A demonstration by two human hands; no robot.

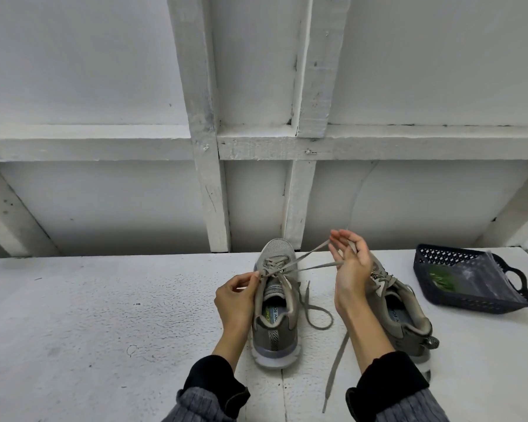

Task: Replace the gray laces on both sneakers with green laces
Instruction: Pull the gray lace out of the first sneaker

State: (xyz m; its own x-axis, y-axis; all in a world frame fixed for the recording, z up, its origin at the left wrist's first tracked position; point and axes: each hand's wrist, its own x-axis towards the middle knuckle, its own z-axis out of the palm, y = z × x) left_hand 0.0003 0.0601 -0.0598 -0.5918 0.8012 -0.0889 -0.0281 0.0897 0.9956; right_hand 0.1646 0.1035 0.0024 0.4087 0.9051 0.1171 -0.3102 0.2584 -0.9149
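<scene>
Gray lace [314, 265] stretched between left hand [237, 295] (pinching) and right hand [352, 263].

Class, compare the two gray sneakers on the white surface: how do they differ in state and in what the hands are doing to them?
The left sneaker has its gray lace pulled loose; the right sneaker is still laced. The left hand pinches at the left sneaker's eyelets and the right hand draws its lace; neither grips the right sneaker, partly hidden behind that hand. Both are gray, upright, toes pointing away.
</scene>
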